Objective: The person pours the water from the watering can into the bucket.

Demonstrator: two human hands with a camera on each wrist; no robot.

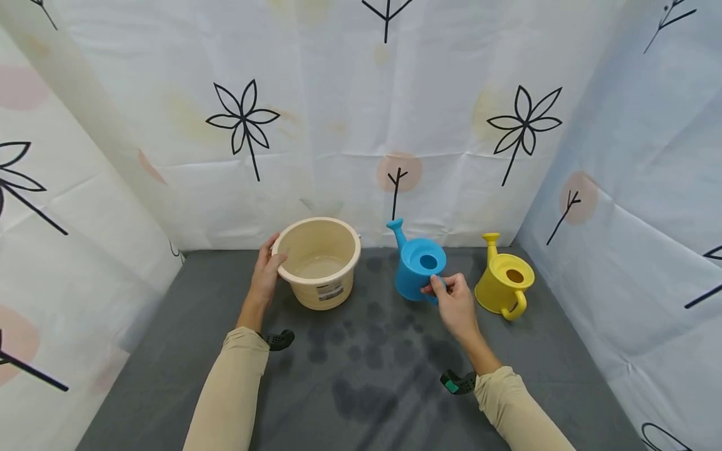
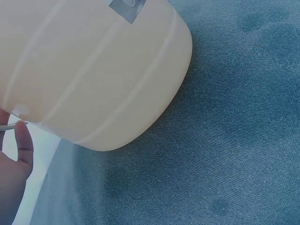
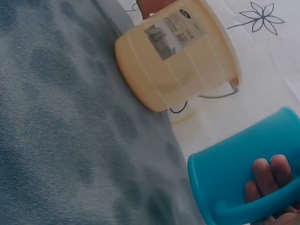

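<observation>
A cream plastic bucket point(image 1: 307, 293) with a paper label stands upright at the left of the table. My left hand point(image 1: 264, 277) grips its left rim, thumb over the edge; in the left wrist view, the thumb sits beside a thin wire handle point(image 2: 8, 126). To the bucket's right is a blue watering can point(image 1: 407, 279), its spout pointing to the back left. My right hand point(image 1: 455, 308) holds the can by its handle, fingers point(image 3: 265, 176) curled through the loop in the right wrist view. The can's inside is mostly dark through its top opening.
A yellow watering can point(image 1: 493, 291) stands just right of my right hand, near the table's right edge. Dark damp-looking spots mark the grey cloth point(image 1: 361, 401) in front. White printed curtains point(image 1: 333, 125) enclose the back and both sides.
</observation>
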